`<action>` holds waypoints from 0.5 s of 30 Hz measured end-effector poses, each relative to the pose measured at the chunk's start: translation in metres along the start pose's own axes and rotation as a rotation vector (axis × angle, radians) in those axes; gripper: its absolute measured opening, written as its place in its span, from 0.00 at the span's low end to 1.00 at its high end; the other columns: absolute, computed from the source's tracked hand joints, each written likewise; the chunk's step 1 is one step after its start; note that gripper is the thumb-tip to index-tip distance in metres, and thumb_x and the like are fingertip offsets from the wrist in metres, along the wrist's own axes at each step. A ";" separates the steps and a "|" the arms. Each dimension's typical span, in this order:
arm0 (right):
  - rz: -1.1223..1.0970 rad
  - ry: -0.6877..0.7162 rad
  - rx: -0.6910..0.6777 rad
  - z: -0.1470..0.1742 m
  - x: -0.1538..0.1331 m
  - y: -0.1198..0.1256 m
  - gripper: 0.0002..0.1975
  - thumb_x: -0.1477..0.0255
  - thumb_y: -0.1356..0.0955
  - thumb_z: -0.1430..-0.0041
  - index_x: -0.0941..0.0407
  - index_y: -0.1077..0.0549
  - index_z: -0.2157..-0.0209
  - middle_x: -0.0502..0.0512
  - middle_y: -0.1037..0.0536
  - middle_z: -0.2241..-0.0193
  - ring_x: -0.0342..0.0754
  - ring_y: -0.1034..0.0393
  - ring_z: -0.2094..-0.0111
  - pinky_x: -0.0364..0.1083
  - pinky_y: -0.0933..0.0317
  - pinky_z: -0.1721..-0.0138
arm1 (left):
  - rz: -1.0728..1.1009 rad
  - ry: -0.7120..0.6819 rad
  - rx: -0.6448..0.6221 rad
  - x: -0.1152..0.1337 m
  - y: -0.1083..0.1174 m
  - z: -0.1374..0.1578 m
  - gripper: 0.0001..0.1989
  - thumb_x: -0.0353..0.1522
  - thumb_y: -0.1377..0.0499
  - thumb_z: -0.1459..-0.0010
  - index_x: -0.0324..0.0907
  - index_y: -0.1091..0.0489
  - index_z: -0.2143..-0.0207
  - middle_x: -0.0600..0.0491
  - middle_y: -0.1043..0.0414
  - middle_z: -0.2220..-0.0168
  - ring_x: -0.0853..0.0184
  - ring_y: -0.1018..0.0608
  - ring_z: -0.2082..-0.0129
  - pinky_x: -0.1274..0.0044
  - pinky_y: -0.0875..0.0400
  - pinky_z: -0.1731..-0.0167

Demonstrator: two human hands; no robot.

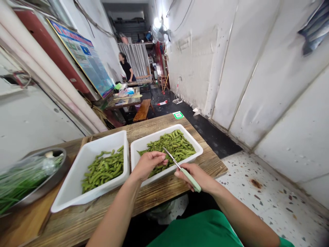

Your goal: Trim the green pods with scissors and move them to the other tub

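Observation:
My right hand [202, 176] grips a pair of scissors with pale green handles [190, 179]; their metal blades point up and left above the right-hand white tray [199, 151]. Close to the blade tips is my left hand [147, 165], its thumb and fingers pinched together over that tray's near side. Whether a pod sits in the pinch is too small to tell. Green edamame pods [177, 142] fill much of this tray. To its left, a second white tray [66, 192] holds more edamame pods [109, 169], heaped toward its right side.
Both trays stand on a wooden table [159, 195]. A metal basin [58, 175] of bagged green stalks [23, 181] is at the left. Beyond are a wooden bench [142, 110], a cluttered table [123, 102] and a person [127, 70]. A white wall [244, 85] runs along the right.

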State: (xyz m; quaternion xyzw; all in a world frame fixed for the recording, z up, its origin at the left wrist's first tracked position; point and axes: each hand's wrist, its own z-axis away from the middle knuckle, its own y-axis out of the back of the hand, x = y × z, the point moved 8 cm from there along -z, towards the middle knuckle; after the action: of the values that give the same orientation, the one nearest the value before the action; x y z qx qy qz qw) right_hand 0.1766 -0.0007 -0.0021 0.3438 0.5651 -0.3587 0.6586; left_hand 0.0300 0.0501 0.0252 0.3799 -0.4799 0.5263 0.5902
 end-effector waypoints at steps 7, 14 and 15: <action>-0.166 0.013 -0.052 0.002 -0.002 -0.009 0.22 0.50 0.38 0.45 0.57 0.38 0.70 0.46 0.35 0.78 0.37 0.39 0.82 0.37 0.42 0.82 | 0.254 -0.065 0.137 0.002 0.003 -0.002 0.12 0.32 0.34 0.59 0.38 0.32 0.71 0.53 0.25 0.72 0.72 0.24 0.72 0.81 0.33 0.71; -0.155 0.010 -0.035 0.001 -0.006 -0.012 0.21 0.51 0.37 0.46 0.57 0.37 0.69 0.44 0.36 0.79 0.37 0.41 0.83 0.38 0.42 0.82 | 0.299 -0.087 0.140 0.001 -0.011 0.004 0.13 0.32 0.34 0.60 0.38 0.34 0.72 0.56 0.29 0.79 0.76 0.29 0.79 0.83 0.37 0.77; -0.152 0.014 -0.031 0.001 -0.006 -0.013 0.21 0.51 0.37 0.46 0.57 0.37 0.68 0.44 0.37 0.80 0.37 0.41 0.83 0.38 0.42 0.82 | 0.288 -0.090 0.156 0.000 -0.012 0.005 0.13 0.32 0.34 0.60 0.38 0.35 0.72 0.54 0.28 0.78 0.75 0.28 0.78 0.83 0.36 0.76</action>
State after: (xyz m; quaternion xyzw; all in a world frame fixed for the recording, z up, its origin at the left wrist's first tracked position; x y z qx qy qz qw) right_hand 0.1655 -0.0072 0.0034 0.2923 0.5997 -0.3964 0.6307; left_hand 0.0408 0.0434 0.0275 0.3752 -0.5131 0.6237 0.4550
